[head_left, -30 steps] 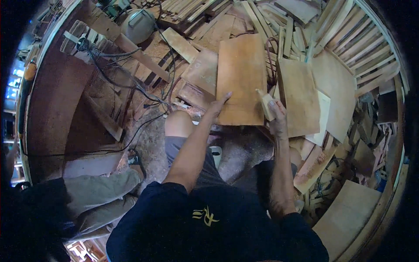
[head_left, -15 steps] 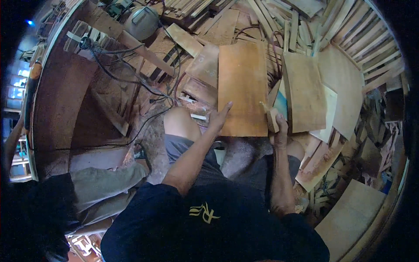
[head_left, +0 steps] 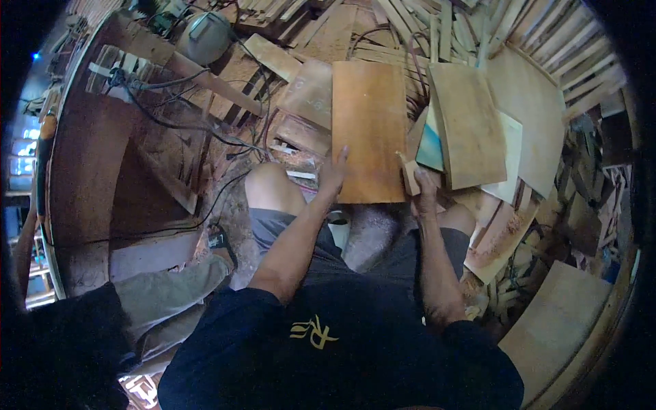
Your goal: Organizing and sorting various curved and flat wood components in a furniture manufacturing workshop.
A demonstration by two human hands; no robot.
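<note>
Just beyond the person's bent knees, both hands at work near the lower end of an orange-brown wooden board (head_left: 369, 130). Left hand (head_left: 333, 179) closed on the board's lower left edge, thumb lying up along the face; fingers mostly hidden. Right hand (head_left: 425, 188) gripping a small pale wooden block (head_left: 411, 178) by the board's lower right edge; whether block and board touch, cannot tell. Board longer than wide, long sides running away from the body. Left of it, a duller brown board (head_left: 311, 94), partly covered. To the right, a second thin brown panel (head_left: 471, 126) lies tilted, with a teal-and-white sheet (head_left: 430, 145) showing at its left edge and a white panel (head_left: 510, 160) out from under its right. Larger pale panel (head_left: 529, 126) farther right. Slats heaped at the upper right, one slatted frame (head_left: 581, 65) among them. Upper left: rounded grey metal housing (head_left: 205, 39), tangled black cords (head_left: 178, 126) nearer. At far left, a co-worker's trouser leg (head_left: 167, 290) and sandalled foot (head_left: 220, 242). Lower right, another pale panel (head_left: 557, 307) beside scrap offcuts.
</note>
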